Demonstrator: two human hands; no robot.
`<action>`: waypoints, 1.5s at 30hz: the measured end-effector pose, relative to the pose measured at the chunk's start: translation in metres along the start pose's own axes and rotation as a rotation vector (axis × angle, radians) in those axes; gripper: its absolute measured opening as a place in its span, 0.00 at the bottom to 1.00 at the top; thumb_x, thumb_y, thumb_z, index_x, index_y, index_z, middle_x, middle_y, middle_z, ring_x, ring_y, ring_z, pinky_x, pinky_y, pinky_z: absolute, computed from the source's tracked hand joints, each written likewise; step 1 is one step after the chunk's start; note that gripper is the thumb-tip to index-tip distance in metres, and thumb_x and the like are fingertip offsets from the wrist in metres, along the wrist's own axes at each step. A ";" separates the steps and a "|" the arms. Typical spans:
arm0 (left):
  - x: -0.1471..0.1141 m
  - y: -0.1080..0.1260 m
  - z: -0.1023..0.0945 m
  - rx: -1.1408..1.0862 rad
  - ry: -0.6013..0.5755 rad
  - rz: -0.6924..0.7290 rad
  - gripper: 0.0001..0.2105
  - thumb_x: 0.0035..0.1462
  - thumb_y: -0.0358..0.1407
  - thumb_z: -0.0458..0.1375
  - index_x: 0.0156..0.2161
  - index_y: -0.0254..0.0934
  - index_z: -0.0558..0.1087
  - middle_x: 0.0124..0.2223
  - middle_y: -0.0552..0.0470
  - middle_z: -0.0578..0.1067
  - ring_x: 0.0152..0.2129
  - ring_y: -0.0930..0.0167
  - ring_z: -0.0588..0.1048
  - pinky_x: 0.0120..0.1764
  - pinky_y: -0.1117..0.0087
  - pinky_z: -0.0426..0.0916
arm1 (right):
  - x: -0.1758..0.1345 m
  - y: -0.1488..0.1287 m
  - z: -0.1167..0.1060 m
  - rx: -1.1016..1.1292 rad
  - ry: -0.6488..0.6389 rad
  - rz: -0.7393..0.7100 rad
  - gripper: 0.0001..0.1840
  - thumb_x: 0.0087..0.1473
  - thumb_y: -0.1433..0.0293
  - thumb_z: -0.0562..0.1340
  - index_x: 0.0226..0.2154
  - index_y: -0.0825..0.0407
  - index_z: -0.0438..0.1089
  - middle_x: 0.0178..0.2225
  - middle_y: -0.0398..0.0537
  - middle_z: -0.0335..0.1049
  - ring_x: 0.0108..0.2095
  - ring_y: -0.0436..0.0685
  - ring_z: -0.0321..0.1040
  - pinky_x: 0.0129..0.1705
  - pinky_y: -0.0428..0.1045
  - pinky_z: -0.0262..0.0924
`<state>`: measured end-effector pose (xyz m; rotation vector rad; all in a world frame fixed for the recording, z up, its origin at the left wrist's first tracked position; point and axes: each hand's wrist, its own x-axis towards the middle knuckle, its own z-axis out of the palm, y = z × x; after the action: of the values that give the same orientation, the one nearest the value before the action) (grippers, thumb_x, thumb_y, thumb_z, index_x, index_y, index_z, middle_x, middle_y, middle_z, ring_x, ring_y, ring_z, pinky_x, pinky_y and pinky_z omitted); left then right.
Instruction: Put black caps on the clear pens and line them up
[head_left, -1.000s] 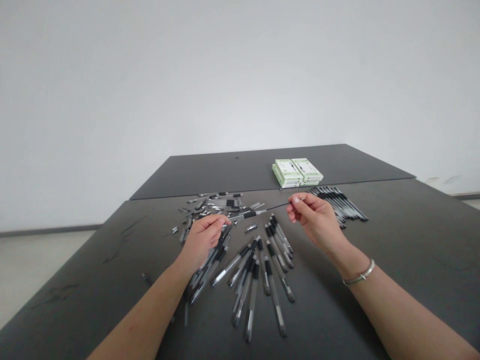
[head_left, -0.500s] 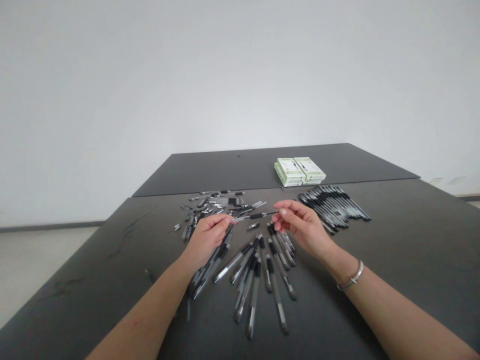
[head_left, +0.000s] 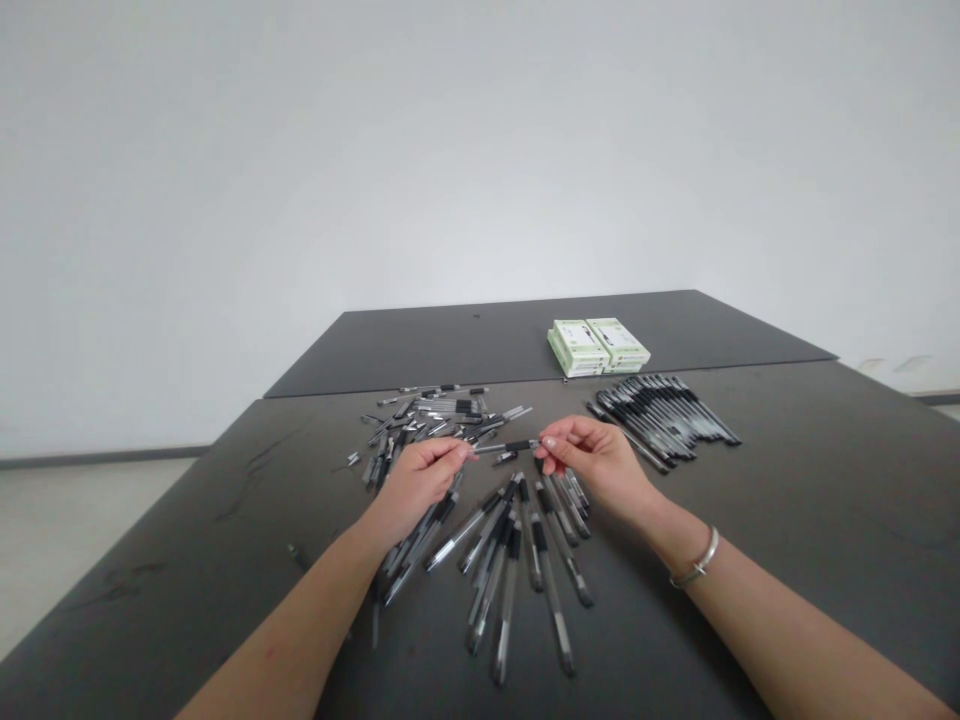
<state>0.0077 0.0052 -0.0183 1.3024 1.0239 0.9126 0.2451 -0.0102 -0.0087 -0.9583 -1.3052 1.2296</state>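
Note:
A clear gel pen barrel with a black grip (head_left: 517, 446) is held level between my two hands, above the table. My left hand (head_left: 424, 480) pinches its left end with thumb and fingertips. At its right end, my right hand (head_left: 596, 462) is closed in a pinch; the tip there is partly hidden by the fingers. A small loose cap-like piece (head_left: 505, 457) lies just below the held pen. Under and in front of my hands, several uncapped-looking pens (head_left: 507, 600) fan out on the table with their black grips pointing away from me.
A jumbled heap of pens and small parts (head_left: 420, 412) lies at the left. Rows of pens (head_left: 667, 415) lie side by side at the right. Behind them, green and white boxes (head_left: 600, 345) are stacked on the dark table (head_left: 450, 345), with a pale wall beyond.
My right hand has come closer to the pen's right end. The thin dark length that showed between grip and right fingers is no longer visible. My left hand keeps its pinch.

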 end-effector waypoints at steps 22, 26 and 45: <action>0.000 0.015 -0.004 -0.211 0.220 0.082 0.16 0.46 0.45 0.65 0.32 0.31 0.74 0.17 0.64 0.51 0.12 0.83 0.47 0.15 0.79 0.39 | 0.079 0.024 0.010 -1.105 -0.066 -0.189 0.13 0.51 0.77 0.58 0.35 0.53 0.77 0.39 0.49 0.77 0.39 0.55 0.72 0.44 0.47 0.61; 0.000 0.017 -0.003 -0.227 0.240 0.072 0.16 0.45 0.44 0.66 0.31 0.31 0.73 0.18 0.64 0.51 0.12 0.83 0.47 0.15 0.79 0.39 | 0.101 0.029 0.025 -1.201 -0.122 -0.196 0.12 0.52 0.75 0.58 0.34 0.54 0.78 0.39 0.52 0.77 0.42 0.58 0.71 0.48 0.48 0.59; -0.001 0.018 -0.002 -0.234 0.261 0.065 0.17 0.44 0.44 0.66 0.31 0.30 0.75 0.16 0.65 0.51 0.11 0.83 0.47 0.15 0.79 0.39 | 0.119 0.035 0.036 -1.325 -0.230 -0.113 0.08 0.50 0.70 0.61 0.30 0.53 0.77 0.33 0.52 0.78 0.35 0.57 0.73 0.36 0.44 0.59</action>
<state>0.0060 0.0061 0.0000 1.0440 1.0422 1.2374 0.1916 0.1061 -0.0205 -1.6013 -2.3734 0.2370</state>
